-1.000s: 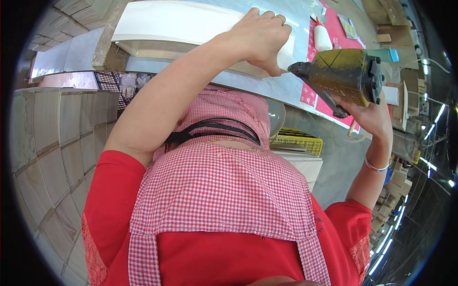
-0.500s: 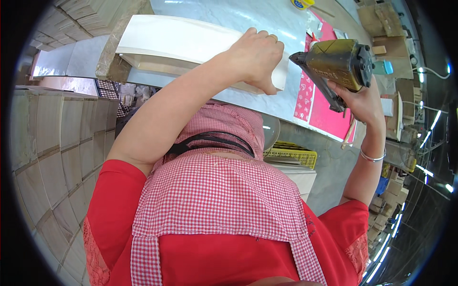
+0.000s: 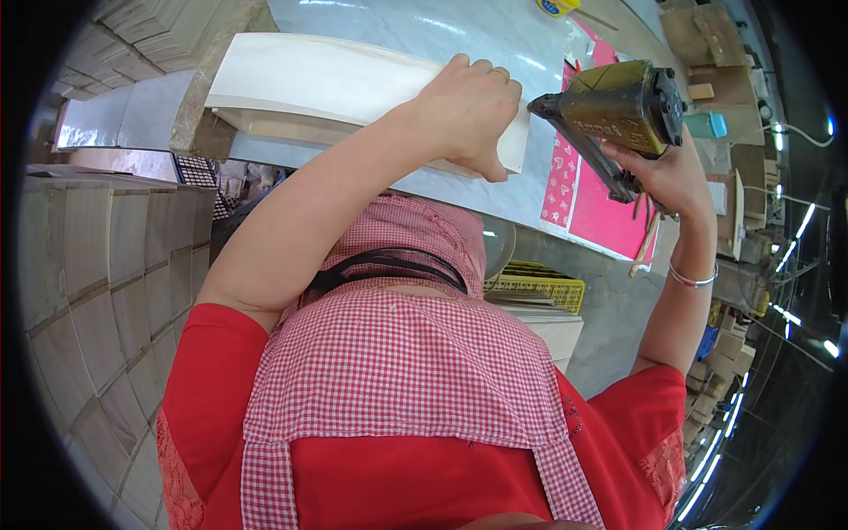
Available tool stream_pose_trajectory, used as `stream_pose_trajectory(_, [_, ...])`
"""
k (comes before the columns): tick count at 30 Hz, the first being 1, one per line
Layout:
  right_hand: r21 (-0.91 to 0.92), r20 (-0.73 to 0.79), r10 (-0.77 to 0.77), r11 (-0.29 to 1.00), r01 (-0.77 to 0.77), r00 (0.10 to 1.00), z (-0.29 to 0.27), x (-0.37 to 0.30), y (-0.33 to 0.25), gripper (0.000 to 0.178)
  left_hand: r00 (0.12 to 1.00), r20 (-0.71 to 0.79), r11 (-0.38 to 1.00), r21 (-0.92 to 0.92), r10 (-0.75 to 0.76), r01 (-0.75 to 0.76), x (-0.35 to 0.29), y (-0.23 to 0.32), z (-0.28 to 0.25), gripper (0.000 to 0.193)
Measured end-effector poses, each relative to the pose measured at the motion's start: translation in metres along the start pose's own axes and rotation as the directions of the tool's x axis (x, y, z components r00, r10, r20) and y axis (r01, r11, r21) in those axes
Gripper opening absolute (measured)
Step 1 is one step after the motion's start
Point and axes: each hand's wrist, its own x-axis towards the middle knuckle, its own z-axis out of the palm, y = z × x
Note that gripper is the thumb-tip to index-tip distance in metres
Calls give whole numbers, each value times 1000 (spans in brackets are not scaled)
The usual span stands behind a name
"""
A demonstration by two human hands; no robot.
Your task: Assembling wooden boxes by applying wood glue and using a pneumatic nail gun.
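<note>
A long, pale wooden box [image 3: 327, 79] lies on the worktable, its white upper panel facing me and a hollow side showing along the near edge. My left hand [image 3: 470, 117] is closed over its right end, thumb down on the near side and fingers bent over the far side. In my right hand [image 3: 669, 179] is a nail gun [image 3: 611, 108] with a dark gold body and black nose. The fingers wrap round its handle, partly hidden behind the tool. Its nose points left, close to the box's right end; whether it touches cannot be told.
The worktable [image 3: 521, 190] has a marbled, pale blue top. Pink patterned sheets [image 3: 609, 208] lie at its right, a yellow tub [image 3: 558, 7] at the far edge. Stacked wooden boxes [image 3: 88, 256] rise at my left. Below the table stands a yellow crate [image 3: 543, 290].
The nail gun has shifted slightly left and up with my right hand. My left hand keeps its grip on the box's end, which sits a little further left in view.
</note>
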Motion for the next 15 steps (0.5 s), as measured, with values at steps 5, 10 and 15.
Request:
stream_pose_trajectory(5, [34, 0, 16, 999, -16, 1000, -2, 2, 3, 37, 979, -194, 998, 33, 66, -61, -4, -1, 10, 65])
stream_pose_trajectory(10, [64, -85, 75, 996, -69, 994, -2, -18, 9, 37, 834, -476, 944, -22, 281, -330, -66, 18, 11, 41])
stream_pose_trajectory(15, [-2, -167, 142, 989, -145, 976, -11, -62, 24, 40, 978, -201, 998, -45, -55, 47, -140, -35, 49, 42])
